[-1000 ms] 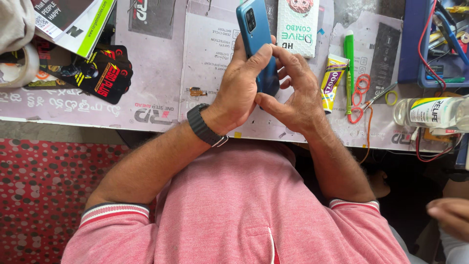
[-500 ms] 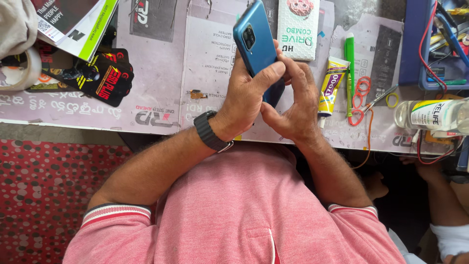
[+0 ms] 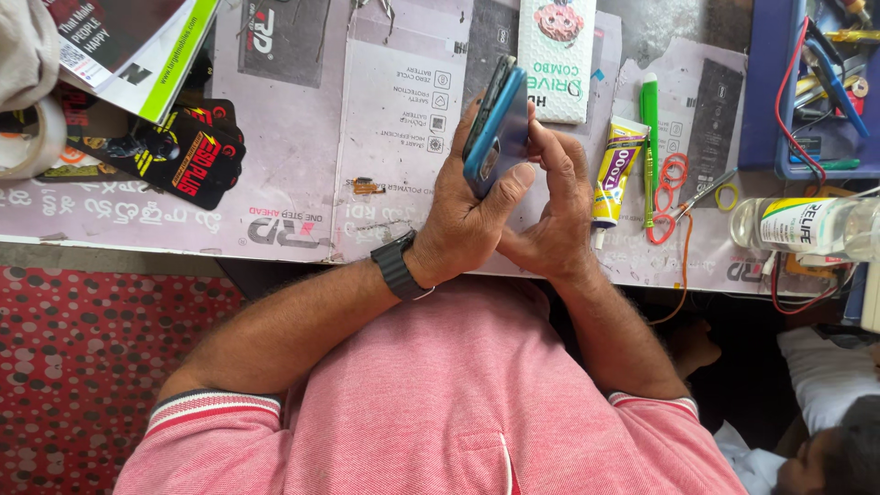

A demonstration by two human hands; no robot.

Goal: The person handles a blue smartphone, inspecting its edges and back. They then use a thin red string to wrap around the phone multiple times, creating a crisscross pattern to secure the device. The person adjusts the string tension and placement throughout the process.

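Observation:
A blue smartphone [image 3: 497,124] is held on edge above the work table, its back turned leftward and its thin side toward the camera. My left hand [image 3: 463,215], with a dark watch [image 3: 397,266] on the wrist, wraps around the phone's lower half, the thumb pressing its edge. My right hand [image 3: 555,206] closes on the phone from the right side, fingers against its face. Both forearms rise from my pink shirt at the bottom of the view.
The table [image 3: 302,220] is covered with printed paper sheets. A yellow glue tube [image 3: 614,170], green pen [image 3: 649,137], red rubber bands [image 3: 667,174], a white box [image 3: 556,55], a clear bottle [image 3: 811,225], a blue tool tray [image 3: 765,92], tape roll [image 3: 27,137] and black packets [image 3: 188,151] lie around.
The phone has been turned from showing its blue back with the camera to standing on edge. Both hands shifted their grip around it; the view also moved slightly.

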